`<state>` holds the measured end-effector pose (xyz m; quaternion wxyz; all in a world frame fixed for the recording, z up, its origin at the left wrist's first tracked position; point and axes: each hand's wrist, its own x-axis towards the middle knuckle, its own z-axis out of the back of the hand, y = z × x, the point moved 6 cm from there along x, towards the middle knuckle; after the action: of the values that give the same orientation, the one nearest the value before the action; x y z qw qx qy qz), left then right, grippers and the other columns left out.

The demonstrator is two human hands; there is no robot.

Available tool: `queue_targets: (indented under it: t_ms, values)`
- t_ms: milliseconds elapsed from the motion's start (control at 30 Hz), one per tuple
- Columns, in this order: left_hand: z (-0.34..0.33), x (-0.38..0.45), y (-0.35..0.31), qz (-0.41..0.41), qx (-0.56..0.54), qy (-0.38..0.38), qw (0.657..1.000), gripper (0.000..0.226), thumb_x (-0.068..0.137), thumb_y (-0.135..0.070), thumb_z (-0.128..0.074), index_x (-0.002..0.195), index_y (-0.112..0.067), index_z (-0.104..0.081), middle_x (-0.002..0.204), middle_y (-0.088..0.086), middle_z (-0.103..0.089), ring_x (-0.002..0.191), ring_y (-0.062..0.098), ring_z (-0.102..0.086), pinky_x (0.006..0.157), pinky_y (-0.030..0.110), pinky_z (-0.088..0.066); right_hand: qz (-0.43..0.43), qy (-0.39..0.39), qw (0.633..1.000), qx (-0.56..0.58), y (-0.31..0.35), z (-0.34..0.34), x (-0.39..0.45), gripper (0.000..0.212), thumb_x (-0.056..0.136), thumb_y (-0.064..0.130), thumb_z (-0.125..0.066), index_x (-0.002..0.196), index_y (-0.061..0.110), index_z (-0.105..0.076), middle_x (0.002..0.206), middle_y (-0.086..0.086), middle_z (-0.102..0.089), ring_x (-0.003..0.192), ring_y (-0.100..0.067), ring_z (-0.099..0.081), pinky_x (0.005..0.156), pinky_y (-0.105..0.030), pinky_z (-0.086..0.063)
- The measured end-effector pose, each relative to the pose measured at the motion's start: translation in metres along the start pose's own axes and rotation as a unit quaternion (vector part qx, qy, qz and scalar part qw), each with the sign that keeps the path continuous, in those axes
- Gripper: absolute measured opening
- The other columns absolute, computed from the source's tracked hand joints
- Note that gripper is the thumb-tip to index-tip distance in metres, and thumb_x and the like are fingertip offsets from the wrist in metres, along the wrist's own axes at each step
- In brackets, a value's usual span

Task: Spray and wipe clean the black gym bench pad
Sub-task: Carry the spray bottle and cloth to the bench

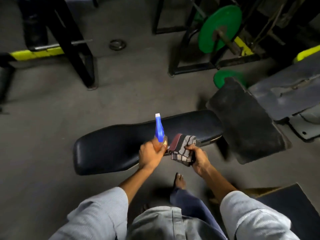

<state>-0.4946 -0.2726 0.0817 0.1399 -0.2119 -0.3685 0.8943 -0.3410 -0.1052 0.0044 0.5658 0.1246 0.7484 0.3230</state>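
Grey concrete floor [52,135] fills most of the view, with black machine frames and a green weight plate [220,28] at the far side. Across the middle lies the black bench pad [112,146], long and glossy, its right end meeting a worn, tilted pad [245,122]. Over the bench pad's near edge, the left hand [150,155] is clenched round a spray bottle [159,129] whose blue head points away from the person. Just beside it, the right hand [199,157] grips a folded striped cloth [182,148], held just above the pad. The two hands are close together but not touching.
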Motion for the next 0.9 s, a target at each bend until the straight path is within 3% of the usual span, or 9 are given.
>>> queue_targets:
  t_ms: [67, 233, 367, 467, 533, 600, 700, 767, 900]
  values:
    - [0.006, 0.017, 0.014, 0.014, 0.003, -0.029, 0.999, 0.036, 0.085, -0.04, -0.084, 0.098, -0.008, -0.073, 0.099, 0.018, -0.075, 0.094, 0.04, -0.072, 0.081, 0.047, -0.061, -0.013, 0.018, 0.999, -0.044, -0.001, -0.023, 0.022, 0.039, 0.088, -0.006, -0.069, 0.127, -0.006, -0.071, 0.098, -0.016, -0.082, 0.074, -0.025, -0.079, 0.068, -0.043, -0.068]
    - [0.007, 0.066, 0.042, 0.049, 0.005, -0.091, 0.995, 0.032, 0.092, -0.049, -0.072, 0.096, -0.018, -0.07, 0.085, 0.007, -0.072, 0.081, 0.032, -0.071, 0.075, 0.047, -0.06, -0.038, 0.053, 0.99, -0.122, 0.006, -0.069, 0.096, 0.056, 0.088, 0.002, -0.078, 0.141, 0.001, -0.06, 0.126, -0.022, -0.077, 0.107, -0.036, -0.076, 0.064, -0.037, -0.067]
    - [0.0, 0.097, 0.036, 0.092, -0.053, -0.108, 0.989, 0.028, 0.102, -0.053, -0.064, 0.098, -0.026, -0.062, 0.081, 0.004, -0.071, 0.078, 0.028, -0.07, 0.075, 0.046, -0.06, -0.054, 0.072, 0.976, -0.197, 0.014, -0.1, 0.154, 0.029, 0.093, 0.002, -0.076, 0.119, 0.012, -0.068, 0.103, -0.009, -0.078, 0.09, -0.025, -0.074, 0.074, -0.036, -0.064]
    - [-0.012, 0.12, 0.047, 0.161, -0.071, -0.137, 0.975, 0.035, 0.103, -0.052, -0.063, 0.087, -0.022, -0.062, 0.076, 0.0, -0.069, 0.075, 0.02, -0.069, 0.076, 0.042, -0.058, -0.063, 0.087, 0.958, -0.267, 0.009, -0.12, 0.199, 0.024, 0.091, -0.006, -0.072, 0.09, 0.018, -0.068, 0.076, -0.002, -0.069, 0.064, -0.019, -0.065, 0.048, -0.023, -0.053]
    - [-0.02, 0.129, 0.054, 0.211, -0.106, -0.161, 0.958, 0.041, 0.102, -0.054, -0.065, 0.081, -0.018, -0.064, 0.072, 0.0, -0.067, 0.069, 0.012, -0.066, 0.072, 0.038, -0.056, -0.064, 0.091, 0.946, -0.305, 0.004, -0.128, 0.224, 0.026, 0.087, -0.005, -0.078, 0.102, 0.015, -0.071, 0.088, -0.004, -0.076, 0.07, -0.018, -0.071, 0.054, -0.025, -0.057]
    - [-0.027, 0.137, 0.058, 0.243, -0.146, -0.174, 0.943, 0.04, 0.099, -0.056, -0.068, 0.085, -0.019, -0.064, 0.075, 0.006, -0.069, 0.068, 0.014, -0.067, 0.073, 0.042, -0.057, -0.062, 0.104, 0.936, -0.332, -0.004, -0.133, 0.246, 0.044, 0.085, -0.005, -0.082, 0.124, 0.009, -0.068, 0.111, -0.008, -0.077, 0.093, -0.025, -0.075, 0.07, -0.031, -0.062]
    - [-0.036, 0.145, 0.069, 0.279, -0.178, -0.177, 0.927, 0.034, 0.093, -0.068, -0.067, 0.088, -0.034, -0.066, 0.085, 0.004, -0.072, 0.081, 0.024, -0.072, 0.083, 0.05, -0.063, -0.08, 0.125, 0.915, -0.375, -0.016, -0.138, 0.263, 0.059, 0.086, -0.009, -0.078, 0.14, 0.008, -0.062, 0.132, -0.011, -0.072, 0.117, -0.032, -0.071, 0.081, -0.036, -0.062]
    - [-0.041, 0.15, 0.079, 0.293, -0.164, -0.172, 0.926, 0.045, 0.093, -0.071, -0.064, 0.086, -0.028, -0.066, 0.083, -0.001, -0.071, 0.079, 0.019, -0.071, 0.082, 0.05, -0.063, -0.083, 0.121, 0.894, -0.423, -0.015, -0.138, 0.264, 0.066, 0.089, -0.013, -0.072, 0.149, 0.008, -0.056, 0.137, -0.008, -0.066, 0.122, -0.028, -0.065, 0.088, -0.036, -0.056]
    - [-0.04, 0.16, 0.085, 0.269, -0.146, -0.146, 0.941, 0.041, 0.102, -0.056, -0.064, 0.086, -0.018, -0.066, 0.076, 0.001, -0.069, 0.071, 0.015, -0.067, 0.073, 0.035, -0.059, 0.032, 0.069, 0.85, -0.521, 0.014, -0.135, 0.25, 0.07, 0.091, 0.001, -0.078, 0.155, 0.013, -0.052, 0.147, -0.013, -0.065, 0.138, -0.035, -0.061, 0.099, -0.03, -0.046]
